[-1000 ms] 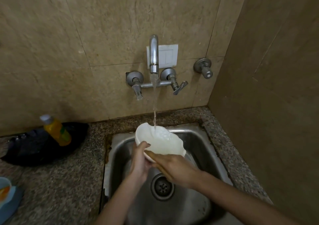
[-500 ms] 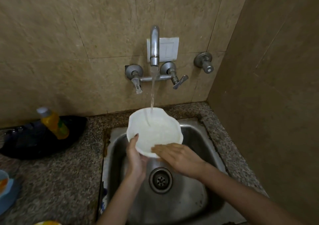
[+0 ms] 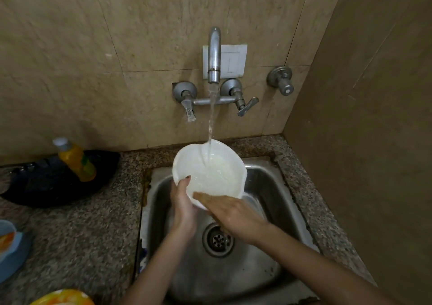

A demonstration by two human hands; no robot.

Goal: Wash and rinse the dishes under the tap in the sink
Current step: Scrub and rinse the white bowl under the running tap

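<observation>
Head view: a person stands at a steel sink (image 3: 271, 187) set in a speckled stone counter (image 3: 81, 234) in the corner of a tiled wall.
Task item: white bowl (image 3: 210, 176), held above the far half of the sink and tilted with its open side towards the camera.
Water: stream (image 3: 211, 117) running from the tap spout (image 3: 214, 54) and landing inside the bowl near its far rim; cloudy water pooled inside.
Left hand (image 3: 183, 207): grasping the bowl at its near left rim, thumb hooked over the edge into the inside, palm under the wall.
Right hand (image 3: 233, 213): released, fingers straight and laid flat across the bowl's near rim, pointing left; thumb hidden.
Drain (image 3: 218, 239): uncovered, just near of both hands.
Tap fittings: left lever (image 3: 188, 110) pointing down, right lever (image 3: 246, 108) angled to the right; separate valve (image 3: 281, 82) on the wall further right; white switch plate (image 3: 235, 61) behind the spout.
Counter, left side: black pan (image 3: 46, 183) with a yellow bottle (image 3: 76, 160) leaning in it.
Frame edges: blue dish (image 3: 7, 241) at the left edge; yellow-orange plate (image 3: 63, 299) at the near edge, both cut off.
</observation>
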